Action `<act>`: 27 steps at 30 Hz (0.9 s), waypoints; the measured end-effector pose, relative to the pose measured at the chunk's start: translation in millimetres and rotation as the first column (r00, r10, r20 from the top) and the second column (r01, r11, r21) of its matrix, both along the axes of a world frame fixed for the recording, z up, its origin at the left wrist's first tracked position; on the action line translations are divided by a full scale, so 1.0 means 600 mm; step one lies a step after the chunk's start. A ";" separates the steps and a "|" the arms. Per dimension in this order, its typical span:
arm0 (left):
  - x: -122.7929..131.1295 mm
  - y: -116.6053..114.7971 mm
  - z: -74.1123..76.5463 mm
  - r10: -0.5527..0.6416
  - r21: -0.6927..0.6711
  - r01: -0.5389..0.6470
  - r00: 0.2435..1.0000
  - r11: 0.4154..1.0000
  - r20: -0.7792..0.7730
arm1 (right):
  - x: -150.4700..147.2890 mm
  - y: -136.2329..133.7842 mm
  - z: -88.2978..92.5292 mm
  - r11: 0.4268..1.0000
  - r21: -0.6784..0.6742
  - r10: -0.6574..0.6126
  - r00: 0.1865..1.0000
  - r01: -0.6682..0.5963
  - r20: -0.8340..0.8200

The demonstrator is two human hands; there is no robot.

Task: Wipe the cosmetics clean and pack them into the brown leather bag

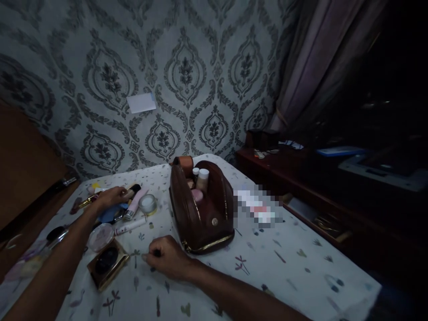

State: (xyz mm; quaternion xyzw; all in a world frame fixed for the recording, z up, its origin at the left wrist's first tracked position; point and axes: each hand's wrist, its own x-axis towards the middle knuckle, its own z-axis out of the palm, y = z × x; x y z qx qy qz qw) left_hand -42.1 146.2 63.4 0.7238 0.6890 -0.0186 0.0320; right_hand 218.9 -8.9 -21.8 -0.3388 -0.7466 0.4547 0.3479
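My left hand reaches into the loose cosmetics on the left, its fingers closed at what looks like a makeup brush with a dark end. Beside it lie a pink tube-shaped item and a round clear jar. My right hand rests curled on the cloth in front of the bag; whatever its fingers may hold is hidden. A brown leather bag stands unzipped at the centre. Inside it are a white-capped bottle, a smaller white-capped bottle and a round pink item.
A gold-edged box with a dark round top, a clear round container and a white tube lie near my left forearm. A blurred-out item is right of the bag. A dark wooden desk borders the printed tablecloth.
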 end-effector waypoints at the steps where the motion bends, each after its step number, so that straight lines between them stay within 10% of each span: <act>1: 0.003 -0.002 0.001 -0.001 0.003 0.001 1.000 1.000 -0.011 | 0.000 0.000 0.001 1.000 0.001 0.002 1.000 -0.002 -0.001; 27: 0.123 -0.209 0.004 0.146 0.253 -0.145 0.989 0.957 0.015 | -0.003 -0.002 0.004 1.000 0.026 0.009 1.000 -0.009 -0.007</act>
